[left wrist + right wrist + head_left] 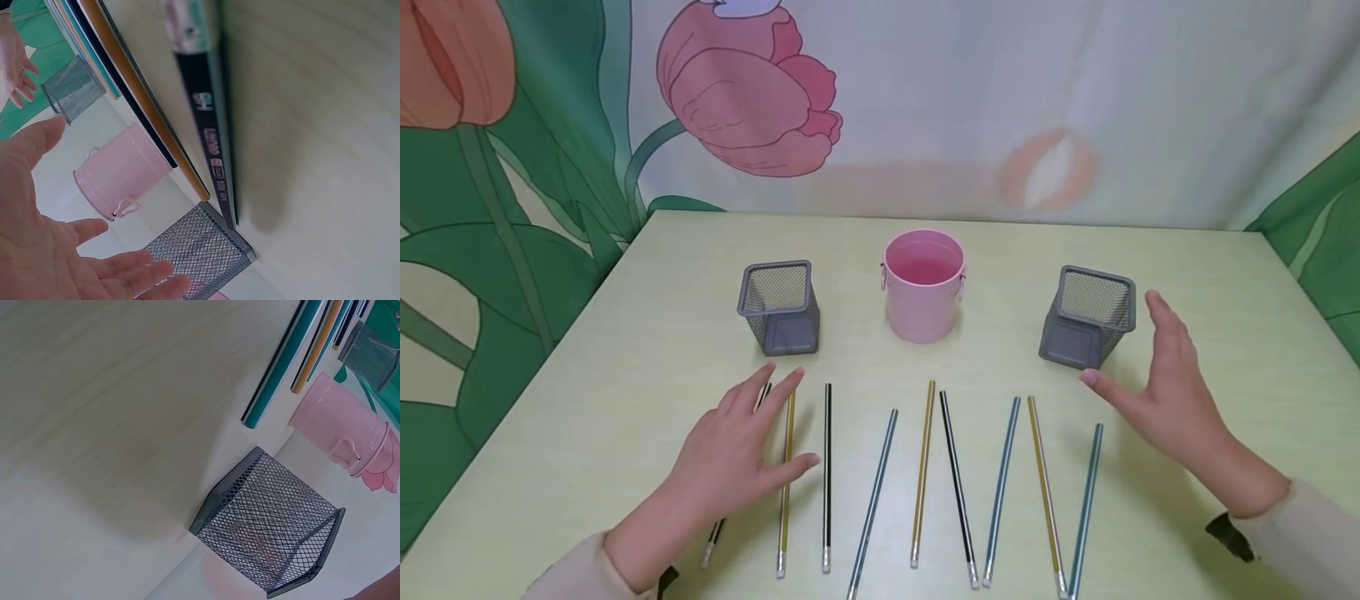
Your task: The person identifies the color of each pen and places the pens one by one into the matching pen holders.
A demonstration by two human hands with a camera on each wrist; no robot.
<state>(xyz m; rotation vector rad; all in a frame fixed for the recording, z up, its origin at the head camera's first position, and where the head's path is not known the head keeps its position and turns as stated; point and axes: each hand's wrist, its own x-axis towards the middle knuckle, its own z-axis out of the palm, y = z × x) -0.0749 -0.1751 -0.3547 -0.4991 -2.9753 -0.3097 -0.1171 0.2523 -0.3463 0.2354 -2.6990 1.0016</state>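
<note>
Several pencils lie side by side on the pale table, black, gold and blue in turn. My left hand is spread flat and open over the leftmost black pencil, its fingers reaching the gold pencil; I cannot tell if it touches them. My right hand is open and holds nothing, its thumb close to the right grey mesh holder. In the left wrist view the left hand's open palm faces the left mesh holder.
A pink cup stands between the left mesh holder and the right one. The right wrist view shows the right mesh holder and a blue pencil. A flower-print cloth hangs behind the table.
</note>
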